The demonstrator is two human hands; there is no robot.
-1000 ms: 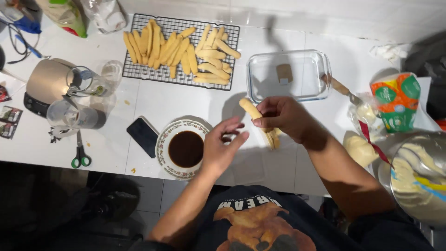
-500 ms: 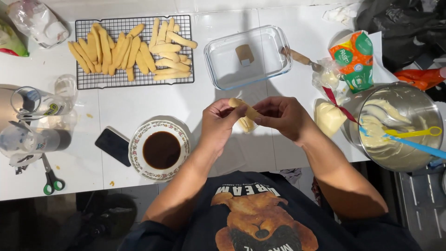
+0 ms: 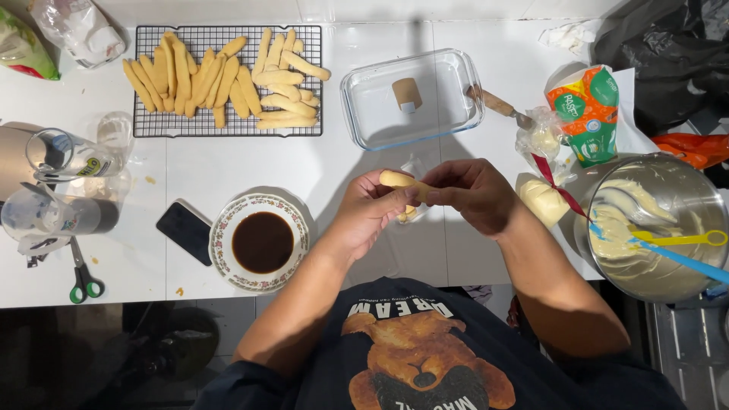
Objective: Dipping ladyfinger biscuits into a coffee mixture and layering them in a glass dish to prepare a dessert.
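Observation:
Both hands meet over the white counter [image 3: 250, 163], holding one pale finger biscuit [image 3: 400, 180] level between them. My left hand [image 3: 370, 210] grips its left end and my right hand [image 3: 468, 195] pinches its right end. A second bit of biscuit [image 3: 408, 214] shows just under the fingers. To the left stands a patterned bowl of dark liquid [image 3: 262, 242]. Beyond the hands sits a clear glass dish [image 3: 364, 106] with one small brown piece [image 3: 406, 94] in it. A wire rack [image 3: 152, 125] with several finger biscuits [image 3: 220, 72] lies at the far left.
A metal bowl of cream [image 3: 653, 228] with a blue spatula [image 3: 672, 254] and a yellow spoon [image 3: 680, 238] stands at right, near tied plastic bags [image 3: 543, 197] and an orange-green carton [image 3: 588, 114]. A phone [image 3: 184, 231], scissors [image 3: 82, 275] and glass jars [image 3: 64, 156] lie at left.
The hands have drawn together from apart, and both now hold the biscuit level. The camera has shifted, so the counter's things sit further left in view.

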